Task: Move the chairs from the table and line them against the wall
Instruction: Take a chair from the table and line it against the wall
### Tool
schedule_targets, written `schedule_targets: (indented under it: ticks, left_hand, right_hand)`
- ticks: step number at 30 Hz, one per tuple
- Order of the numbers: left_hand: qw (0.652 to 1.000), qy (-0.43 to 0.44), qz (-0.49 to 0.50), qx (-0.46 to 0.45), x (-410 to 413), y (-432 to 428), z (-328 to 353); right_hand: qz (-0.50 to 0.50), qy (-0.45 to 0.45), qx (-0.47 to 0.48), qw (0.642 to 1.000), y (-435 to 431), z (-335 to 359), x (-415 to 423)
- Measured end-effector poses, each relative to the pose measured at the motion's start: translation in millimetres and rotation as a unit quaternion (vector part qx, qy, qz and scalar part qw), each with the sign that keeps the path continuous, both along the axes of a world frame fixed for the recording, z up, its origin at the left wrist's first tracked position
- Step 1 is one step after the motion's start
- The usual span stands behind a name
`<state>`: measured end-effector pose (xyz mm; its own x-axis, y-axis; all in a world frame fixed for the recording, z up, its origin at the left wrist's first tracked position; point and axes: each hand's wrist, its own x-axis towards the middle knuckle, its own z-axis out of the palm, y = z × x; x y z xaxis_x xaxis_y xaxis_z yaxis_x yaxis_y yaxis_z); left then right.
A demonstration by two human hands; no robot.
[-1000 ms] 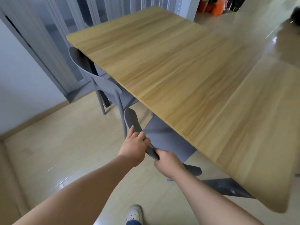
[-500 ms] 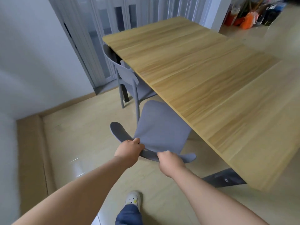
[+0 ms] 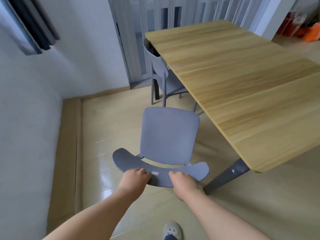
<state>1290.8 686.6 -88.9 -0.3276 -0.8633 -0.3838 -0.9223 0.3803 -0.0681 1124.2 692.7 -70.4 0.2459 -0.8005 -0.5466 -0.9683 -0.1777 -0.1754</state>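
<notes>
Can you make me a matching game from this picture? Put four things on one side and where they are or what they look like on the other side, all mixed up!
Things
1. near chair
2. far chair
3. table
4. shoe

Clues
a. light wood on top, dark leg
b. on the floor at the bottom edge of the picture
c. seat tucked in under the table
d. held by its backrest in the left hand and right hand

Pairs: 1-d, 2-c, 3-a, 4-b
</notes>
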Motion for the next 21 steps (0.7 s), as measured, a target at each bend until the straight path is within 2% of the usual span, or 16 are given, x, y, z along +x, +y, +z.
schedule_targets:
  ticks: [4,12,17,21]
  left_hand:
    - [0.999,-0.035,-0.031,0.021,-17,34,0]
    - [0.993,-0.065,-0.095,0.022,-34,104,23]
    - [0.994,-0.035,-0.092,0.038,-34,143,22]
    - [0.999,0.008,-0.045,0.0,-23,157,24]
  right_hand:
    - [-0.068,0.005,-0.025,0.997,34,2,-14]
    - [-0.126,0.033,-0.072,0.989,117,24,-15]
    - [-0.159,0.022,-0.063,0.985,172,24,-19]
    - [-0.197,0.013,-0.026,0.98,183,31,-22]
